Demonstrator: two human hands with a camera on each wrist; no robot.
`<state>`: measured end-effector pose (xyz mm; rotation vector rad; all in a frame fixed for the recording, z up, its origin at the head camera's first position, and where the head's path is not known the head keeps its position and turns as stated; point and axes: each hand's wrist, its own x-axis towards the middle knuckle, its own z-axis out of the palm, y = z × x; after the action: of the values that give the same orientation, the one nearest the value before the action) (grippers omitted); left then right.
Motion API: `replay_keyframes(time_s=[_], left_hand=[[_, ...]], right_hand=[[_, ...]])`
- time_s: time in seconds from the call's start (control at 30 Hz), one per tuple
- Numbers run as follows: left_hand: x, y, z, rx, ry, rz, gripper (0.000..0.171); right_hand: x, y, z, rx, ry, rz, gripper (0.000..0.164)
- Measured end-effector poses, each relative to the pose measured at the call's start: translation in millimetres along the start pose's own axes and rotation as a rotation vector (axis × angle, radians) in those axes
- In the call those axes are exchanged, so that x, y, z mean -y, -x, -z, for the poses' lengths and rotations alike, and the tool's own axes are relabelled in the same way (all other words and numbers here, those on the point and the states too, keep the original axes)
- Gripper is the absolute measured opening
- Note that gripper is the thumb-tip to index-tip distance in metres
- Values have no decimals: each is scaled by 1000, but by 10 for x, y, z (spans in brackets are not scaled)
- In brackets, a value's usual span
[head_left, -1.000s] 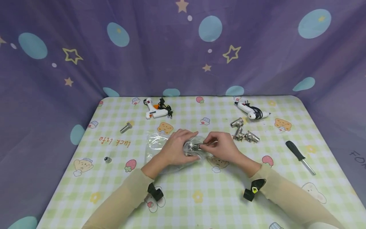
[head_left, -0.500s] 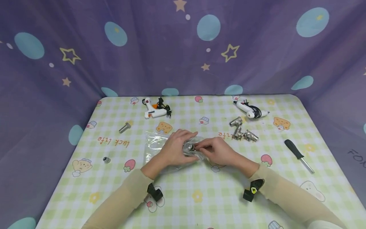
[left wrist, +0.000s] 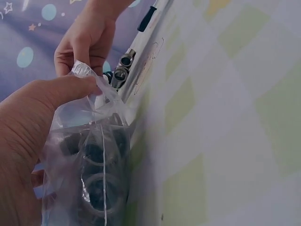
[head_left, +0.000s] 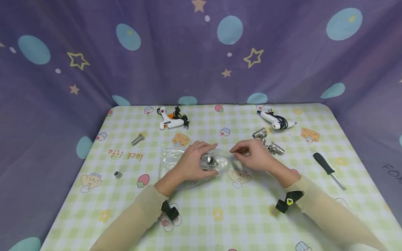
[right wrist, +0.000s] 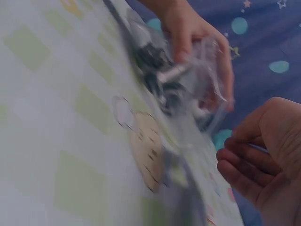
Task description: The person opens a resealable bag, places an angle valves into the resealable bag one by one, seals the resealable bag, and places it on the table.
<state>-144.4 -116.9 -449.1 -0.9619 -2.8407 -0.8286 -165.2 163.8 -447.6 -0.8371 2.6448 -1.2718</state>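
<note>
A clear plastic bag (head_left: 171, 158) lies on the table in the head view with several metal pipe fittings (left wrist: 101, 188) inside. My left hand (head_left: 193, 162) grips it near its mouth, thumb and fingers spread around the bag's sides; the left wrist view shows the thumb (left wrist: 70, 89) on the plastic. Just right of the bag's mouth is my right hand (head_left: 254, 155), fingers loosely bent and nothing seen between them in the right wrist view. Behind that hand lie several loose metal tee fittings (head_left: 275, 149), partly covered by it.
Two white glue guns, one at left (head_left: 171, 120) and one at right (head_left: 274, 120), lie at the back. A dark-handled screwdriver (head_left: 325, 165) lies at the right. A bolt (head_left: 138, 139) and a small metal nut-like piece (head_left: 118, 174) rest at the left.
My right hand reached into the bag's mouth with a metal fitting, then withdrew to the right without it. My left hand stays on the bag.
</note>
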Motion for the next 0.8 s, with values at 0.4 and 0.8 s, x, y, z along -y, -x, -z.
replay_keyframes(time_s=[0.4, 0.8], left_hand=[[13, 20, -22, 2, -4, 10, 104], [19, 41, -40, 20, 9, 36, 103]], right_hand=[[-238, 130, 480, -178, 275, -56, 22], [-423, 216, 629, -91, 466, -111, 39]])
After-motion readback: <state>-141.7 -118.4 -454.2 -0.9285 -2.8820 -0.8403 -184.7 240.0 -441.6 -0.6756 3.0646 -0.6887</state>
